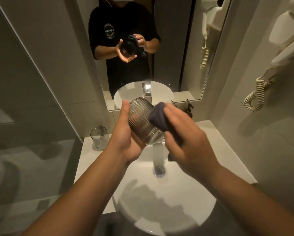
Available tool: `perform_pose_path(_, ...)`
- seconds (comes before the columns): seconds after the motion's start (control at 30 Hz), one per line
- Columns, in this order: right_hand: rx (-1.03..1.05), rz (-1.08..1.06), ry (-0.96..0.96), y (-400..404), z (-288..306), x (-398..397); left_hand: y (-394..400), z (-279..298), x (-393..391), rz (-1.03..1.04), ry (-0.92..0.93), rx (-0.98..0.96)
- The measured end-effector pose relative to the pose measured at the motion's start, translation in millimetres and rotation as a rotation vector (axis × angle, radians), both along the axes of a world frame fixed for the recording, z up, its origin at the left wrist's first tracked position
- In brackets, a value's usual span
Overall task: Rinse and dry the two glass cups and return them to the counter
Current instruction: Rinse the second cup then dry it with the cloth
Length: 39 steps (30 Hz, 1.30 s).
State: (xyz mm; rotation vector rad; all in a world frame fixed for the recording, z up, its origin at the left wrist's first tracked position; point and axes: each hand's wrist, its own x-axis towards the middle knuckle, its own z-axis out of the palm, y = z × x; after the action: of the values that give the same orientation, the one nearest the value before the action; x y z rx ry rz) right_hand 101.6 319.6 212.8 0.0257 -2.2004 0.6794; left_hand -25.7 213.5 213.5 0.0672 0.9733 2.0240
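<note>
A ribbed glass cup (139,121) lies tilted on its side above the basin, its base toward me. My left hand (125,133) cradles it from the left and below, thumb up along its side. My right hand (182,133) holds a dark purple cloth (158,116) pressed against the cup's right side. A second ribbed glass cup (99,137) stands upright on the counter at the back left, apart from both hands.
The white round basin (160,210) with its metal drain (158,171) lies below my hands. A chrome faucet (157,150) sits behind the cup. The mirror (125,48) is ahead; a wall hair dryer with coiled cord (256,94) hangs right. A glass partition stands left.
</note>
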Motion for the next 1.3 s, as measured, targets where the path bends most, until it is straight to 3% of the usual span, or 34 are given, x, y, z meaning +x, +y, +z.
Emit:
perform_pose_path(0.1,0.361,-0.059,0.006,-10.1,-15.2,-5.6,4.5,-3.3,1.4,0.074,-0.087,-0.035)
perform_pose_path(0.2,0.48,-0.063,0.006,-17.8,-34.5,-7.6,3.6,-4.2,0.3,0.082,-0.149,-0.06)
perform_pose_path(0.37,0.551,-0.02,0.074,-13.4,-55.6,-7.3,-1.9,-2.4,-4.1,0.067,-0.083,-0.111)
perform_pose_path(0.53,0.454,-0.022,-0.103,3.2,-63.1,-10.5,-10.1,-0.7,-16.5,0.149,-0.078,-0.077)
perform_pose_path(0.63,0.124,-0.126,-0.347,16.2,-56.3,-8.3,-17.7,0.1,-26.5,0.161,-0.076,-0.013)
perform_pose_path(0.7,-0.107,-0.155,-0.317,20.8,-42.8,-6.8,-20.0,-2.6,-28.8,0.154,-0.073,-0.027)
perform_pose_path(0.77,-0.141,-0.162,-0.197,18.2,-23.9,-9.5,-18.2,-5.4,-27.7,0.153,-0.092,-0.048)
perform_pose_path(0.93,0.385,-0.009,0.102,-2.1,11.3,-24.0,-9.9,-5.8,-24.6,0.021,-0.107,0.019)
perform_pose_path(1.1,0.78,0.132,-0.058,-3.1,16.1,-36.4,-11.3,-1.2,-26.5,-0.075,-0.119,0.039)
perform_pose_path(1.2,0.823,0.128,-0.063,3.8,16.6,-42.2,-11.5,-1.0,-26.9,-0.027,-0.08,0.043)
perform_pose_path(1.3,0.729,0.084,-0.01,6.5,12.5,-46.5,-11.2,1.5,-27.5,0.018,-0.068,0.047)
